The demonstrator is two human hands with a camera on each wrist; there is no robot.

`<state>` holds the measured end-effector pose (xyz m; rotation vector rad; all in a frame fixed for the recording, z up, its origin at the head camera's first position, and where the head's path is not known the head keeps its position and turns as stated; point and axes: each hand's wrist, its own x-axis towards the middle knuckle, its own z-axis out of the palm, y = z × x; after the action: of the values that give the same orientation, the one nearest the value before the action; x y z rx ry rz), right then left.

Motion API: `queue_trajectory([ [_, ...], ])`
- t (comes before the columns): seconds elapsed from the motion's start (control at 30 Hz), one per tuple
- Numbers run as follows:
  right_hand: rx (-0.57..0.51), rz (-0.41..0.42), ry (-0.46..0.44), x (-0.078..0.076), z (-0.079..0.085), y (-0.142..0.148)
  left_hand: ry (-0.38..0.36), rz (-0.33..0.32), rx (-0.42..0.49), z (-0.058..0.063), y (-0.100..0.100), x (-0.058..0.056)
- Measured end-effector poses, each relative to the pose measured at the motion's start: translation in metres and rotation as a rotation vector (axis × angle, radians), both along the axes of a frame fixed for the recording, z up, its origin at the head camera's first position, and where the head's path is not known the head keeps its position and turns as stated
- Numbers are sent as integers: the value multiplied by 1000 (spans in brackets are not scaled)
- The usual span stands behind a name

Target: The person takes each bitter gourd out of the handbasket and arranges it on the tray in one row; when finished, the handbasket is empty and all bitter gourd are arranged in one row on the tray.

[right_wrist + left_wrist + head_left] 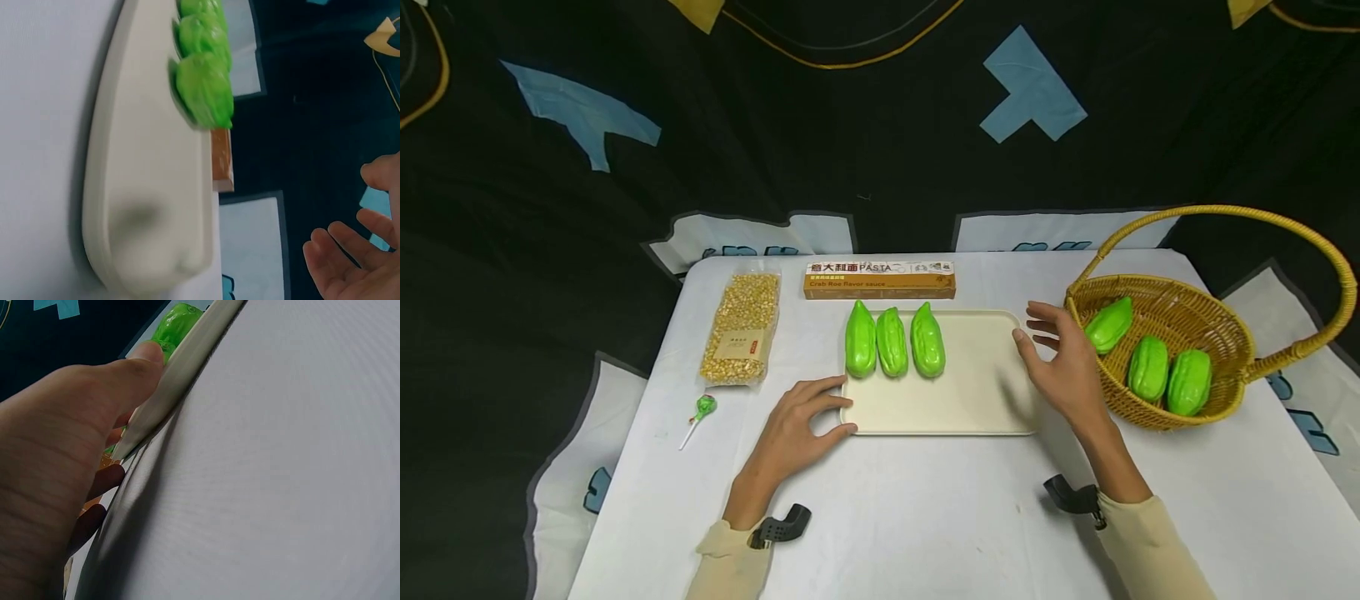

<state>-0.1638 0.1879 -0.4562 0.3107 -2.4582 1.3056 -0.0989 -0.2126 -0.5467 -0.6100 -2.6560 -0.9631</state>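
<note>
Three glossy green ribbed toy fruits (892,342), pointed at one end and resembling star fruit, lie side by side on the left half of a cream rectangular tray (977,400). My left hand (797,421) touches the tray's left edge near the front corner, fingers spread. In the left wrist view its thumb (147,362) lies along the tray's rim. Over the tray's right edge hovers my right hand (1063,358), thumb and fingers apart with nothing between them. The right wrist view shows this hand (369,250) with loosely bent fingers, away from the tray.
On the right stands a wicker basket (1232,333) with a tall handle and three more green fruits (1147,368) inside. A pasta box (880,281) lies behind the tray. To the left are a bag of yellow kernels (748,308) and a green lollipop (705,406).
</note>
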Motion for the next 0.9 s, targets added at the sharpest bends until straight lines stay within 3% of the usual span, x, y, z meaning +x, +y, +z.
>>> queue_trajectory([
  [0.5,34,-102,8,-1,10,35,-7,4,1,1,0,0],
  [0.9,75,-201,-63,-6,8,66,1,1,7,2,1,2],
])
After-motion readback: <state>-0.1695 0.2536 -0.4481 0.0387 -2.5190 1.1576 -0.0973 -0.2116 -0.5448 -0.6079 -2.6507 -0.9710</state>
